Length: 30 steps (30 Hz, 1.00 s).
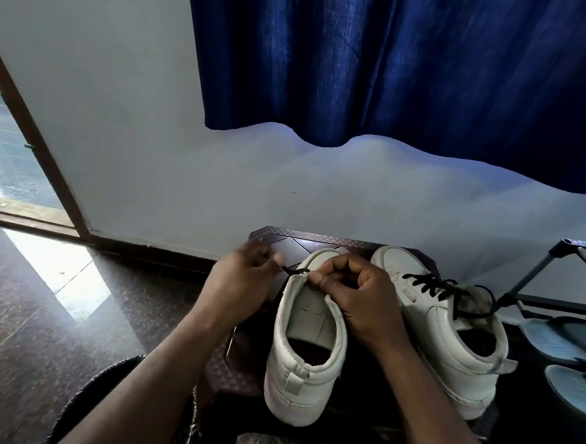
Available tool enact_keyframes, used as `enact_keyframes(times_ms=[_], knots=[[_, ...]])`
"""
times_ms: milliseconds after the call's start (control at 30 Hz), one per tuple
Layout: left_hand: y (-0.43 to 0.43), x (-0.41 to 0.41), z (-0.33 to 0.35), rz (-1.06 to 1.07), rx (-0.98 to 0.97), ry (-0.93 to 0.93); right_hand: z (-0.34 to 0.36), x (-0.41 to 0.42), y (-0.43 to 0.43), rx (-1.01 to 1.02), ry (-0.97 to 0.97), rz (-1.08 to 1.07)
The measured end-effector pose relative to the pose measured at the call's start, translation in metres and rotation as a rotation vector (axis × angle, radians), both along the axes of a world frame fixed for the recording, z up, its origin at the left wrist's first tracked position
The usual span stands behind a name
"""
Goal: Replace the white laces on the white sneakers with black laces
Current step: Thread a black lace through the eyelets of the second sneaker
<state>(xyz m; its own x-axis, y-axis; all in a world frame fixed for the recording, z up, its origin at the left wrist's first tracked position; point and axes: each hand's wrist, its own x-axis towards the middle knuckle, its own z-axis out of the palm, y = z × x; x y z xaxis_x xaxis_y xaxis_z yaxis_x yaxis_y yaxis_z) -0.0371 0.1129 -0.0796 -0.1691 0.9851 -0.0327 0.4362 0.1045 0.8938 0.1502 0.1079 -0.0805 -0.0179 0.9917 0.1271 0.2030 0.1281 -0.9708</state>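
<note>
The left hand [243,282] is pinching the tip of a black lace [292,272] between thumb and fingertips and drawing it out to the left, likely to pull it taut through a far eyelet. The right hand [357,296] is pinching the eyelet edge of the left shoe [306,346], fingers curled over the flap, seemingly to steady it against that pull. This shoe is standing heel near and toe far, which is putting its opening toward the person and the eyelets within easy reach. Only this short bit of lace is showing on it. The right shoe [449,337] is sitting just beside it, already wearing a second lace [433,288] crossed in black rows, so roughly half the job is looking done. Both shoes are resting on a dark stool [270,236], raised off the floor. Sandals [564,338] are lying on the right.
</note>
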Motion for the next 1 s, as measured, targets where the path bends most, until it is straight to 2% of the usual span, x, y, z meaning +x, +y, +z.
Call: enact_keyframes(times_ms=[133,267,367,400,433,500,633,767,800,833,900,933,1000], knots=[[-0.005,0.008,-0.001,-0.186,0.093,0.131,0.000,0.002,0.000,0.010,-0.005,0.008],[-0.004,0.009,-0.001,-0.196,0.107,0.240,-0.001,0.002,0.000,0.010,-0.008,0.015],[-0.008,-0.002,0.000,-0.031,0.079,0.672,-0.001,0.002,0.000,0.013,0.014,0.016],[-0.011,-0.006,0.001,-0.009,0.039,0.761,-0.001,0.002,0.000,0.016,0.027,0.016],[-0.013,-0.009,0.003,-0.002,-0.002,0.754,-0.001,0.003,0.000,0.016,0.048,0.018],[-0.013,-0.011,0.005,-0.022,0.000,0.587,0.000,0.005,0.000,0.005,0.110,0.020],[-0.012,0.000,0.007,-0.163,0.262,0.328,0.000,0.004,0.000,0.009,0.170,0.025],[-0.011,0.011,0.002,-0.197,0.254,0.272,-0.002,0.004,0.000,0.007,0.171,0.026],[-0.009,0.011,0.001,-0.188,0.228,0.288,-0.002,0.005,0.000,-0.001,0.186,0.028],[-0.010,0.008,0.003,-0.165,0.187,0.389,-0.002,0.007,0.000,-0.012,0.206,0.031],[-0.012,0.000,0.005,-0.076,0.081,0.741,-0.001,0.009,0.001,-0.040,0.272,0.023],[-0.013,-0.006,0.003,-0.044,0.027,0.849,-0.001,0.011,0.001,-0.053,0.314,0.010],[-0.015,-0.011,0.003,-0.017,-0.034,0.809,0.000,0.013,0.002,-0.055,0.375,-0.017]])
